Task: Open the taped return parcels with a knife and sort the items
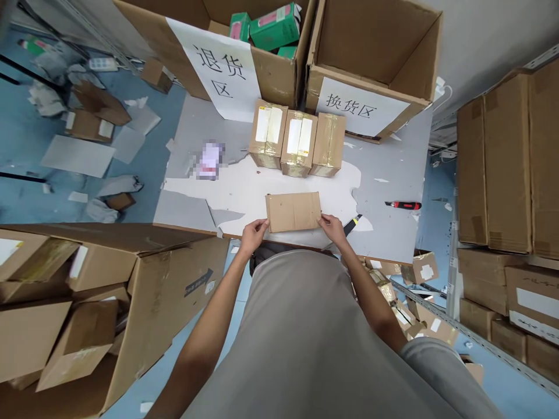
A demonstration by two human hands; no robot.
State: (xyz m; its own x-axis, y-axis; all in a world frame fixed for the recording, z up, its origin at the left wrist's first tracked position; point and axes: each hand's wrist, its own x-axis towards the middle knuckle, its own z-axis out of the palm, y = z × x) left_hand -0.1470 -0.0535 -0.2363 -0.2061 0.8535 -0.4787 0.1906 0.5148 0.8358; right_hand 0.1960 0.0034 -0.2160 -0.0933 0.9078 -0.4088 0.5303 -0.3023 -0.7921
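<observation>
A flat brown cardboard piece (293, 212) lies in front of me near the table's front edge. My left hand (254, 234) pinches its left side at the lower corner. At the opposite side, my right hand (332, 227) grips the lower right corner between thumb and fingers. Close to the right hand rests a utility knife with a yellow tip (353, 224), partly hidden by that hand. Beyond the cardboard stand three taped boxes in a row: a left one (267, 134), a middle one (299, 144) and a right one (328, 144).
Two big open cartons, one holding green boxes (276, 28) and another with a paper sign (362, 107), stand at the table's back. A red-black utility knife (403, 205) lies right. A blurred phone-like item (209, 160) lies left. A large carton of boxes (170, 291) stands lower left.
</observation>
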